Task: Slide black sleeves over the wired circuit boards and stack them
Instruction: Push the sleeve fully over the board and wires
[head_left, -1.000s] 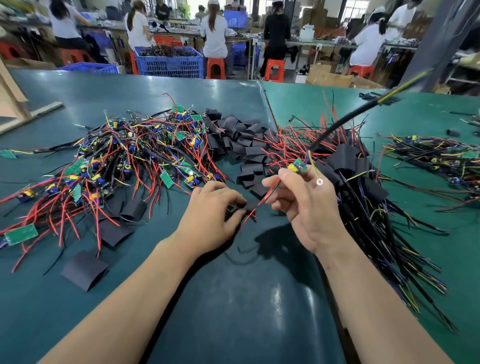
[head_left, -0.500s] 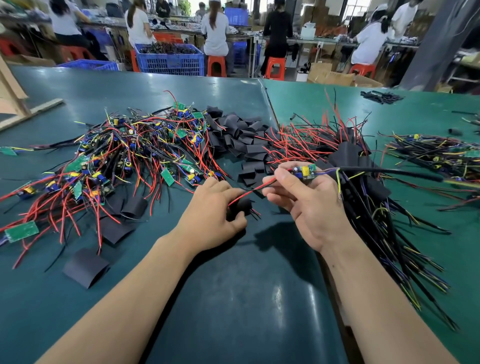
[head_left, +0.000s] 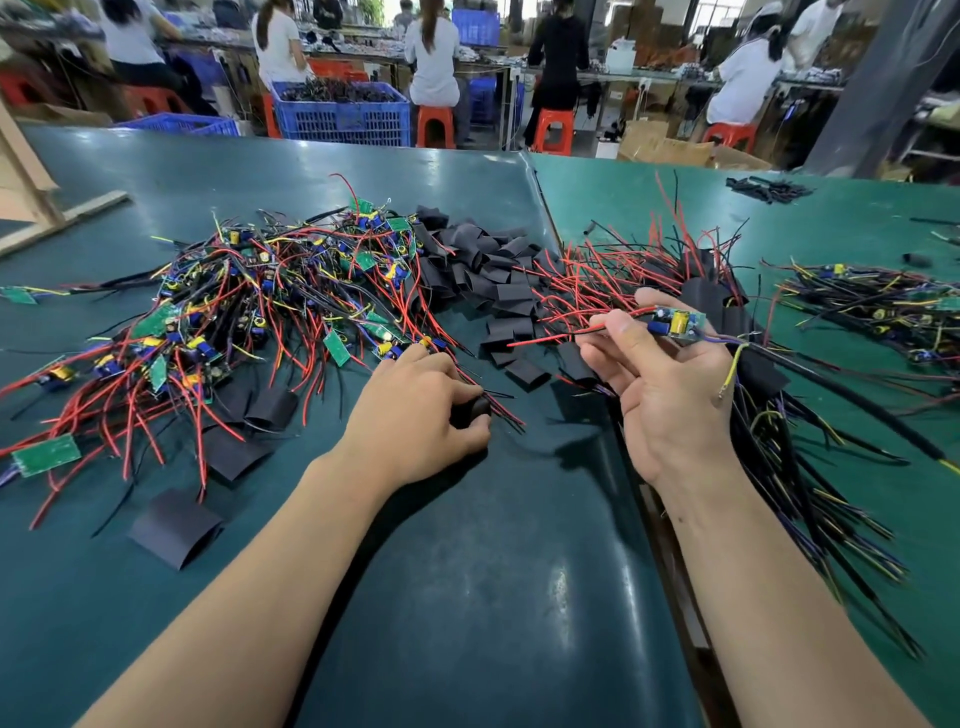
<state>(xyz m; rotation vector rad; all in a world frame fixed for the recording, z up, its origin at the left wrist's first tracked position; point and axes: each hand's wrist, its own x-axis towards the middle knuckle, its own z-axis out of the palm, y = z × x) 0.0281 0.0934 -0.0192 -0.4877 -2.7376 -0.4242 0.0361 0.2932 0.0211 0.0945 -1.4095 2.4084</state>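
Pinched bare circuit board (head_left: 678, 323) in right hand (head_left: 670, 400); gripped black sleeve (head_left: 470, 410) in left hand (head_left: 415, 415). Sleeving pending, seemingly: red leads (head_left: 550, 339) needed threading leftward first.

Circuit board (head_left: 678, 323) in right hand (head_left: 670, 400) now lower, cable seemingly flat.

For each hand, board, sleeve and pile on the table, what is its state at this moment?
Left hand: grips a black sleeve on the table.
Right hand: holds a bare board above the table.
Held board: no sleeve on it yet; red wire points left.
Board pile: tangled, without sleeves.
Sleeve pile: loose, empty.
Sleeved stack: lies behind and right of the right hand.
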